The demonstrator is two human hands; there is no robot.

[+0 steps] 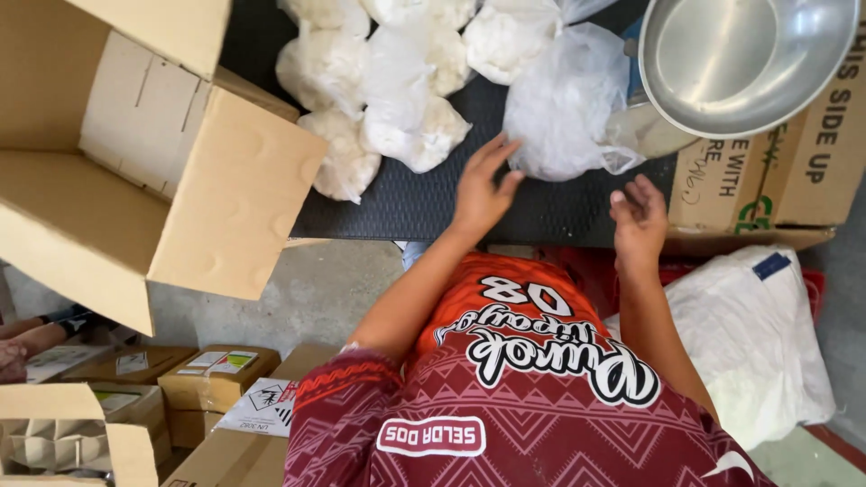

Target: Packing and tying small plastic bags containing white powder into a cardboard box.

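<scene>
Nearest, both hands are open and hold nothing: the right hand (639, 216) hovers just short of a clear plastic bag (564, 104) of white lumps on the dark tabletop (424, 203), the left hand (483, 189) fingertip-touching it. It looks soft, light and slippery; best gripped at its gathered neck. Beyond lie more filled bags (397, 81) and a metal bowl (744, 59).

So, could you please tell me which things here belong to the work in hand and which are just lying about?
In hand:
left hand touching the clear bag
right hand beside it
filled white bags
black mat

Lying about:
metal bowl
open carton
white sack
small boxes
</scene>
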